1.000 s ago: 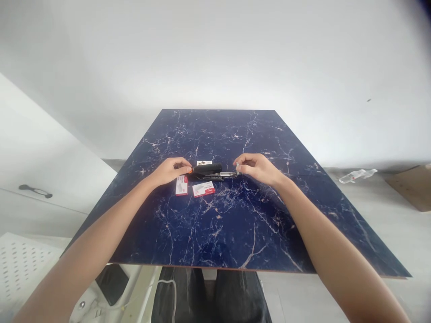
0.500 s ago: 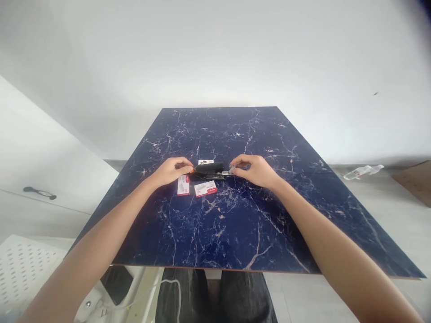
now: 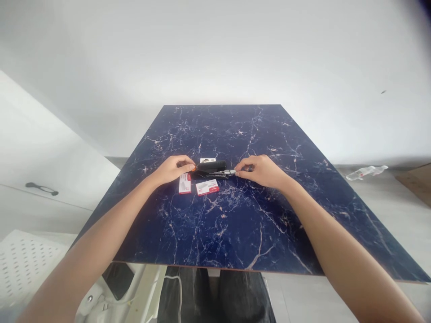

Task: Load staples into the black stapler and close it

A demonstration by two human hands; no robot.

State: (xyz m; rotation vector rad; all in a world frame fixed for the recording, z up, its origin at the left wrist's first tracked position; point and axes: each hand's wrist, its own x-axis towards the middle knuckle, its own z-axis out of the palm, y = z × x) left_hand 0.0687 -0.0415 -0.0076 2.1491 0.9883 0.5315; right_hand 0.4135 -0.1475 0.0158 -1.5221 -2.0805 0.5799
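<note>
A black stapler (image 3: 211,167) with an orange rear end lies across the middle of the dark blue marbled table (image 3: 235,215). My left hand (image 3: 175,168) is closed on its rear end. My right hand (image 3: 261,170) pinches the metal staple rail (image 3: 230,172) that sticks out of the stapler's front. Two red-and-white staple boxes (image 3: 184,183) (image 3: 207,187) lie flat just in front of the stapler. A third small box (image 3: 208,160) shows behind it.
A white cabinet with a dark handle (image 3: 41,189) stands to the left. A white perforated panel (image 3: 20,264) sits at lower left. On the floor to the right lie a plastic bottle (image 3: 366,171) and a piece of cardboard (image 3: 417,177).
My right hand has moved left toward the stapler, and the protruding metal rail looks shorter than a second ago. My left hand has stayed on the rear end.
</note>
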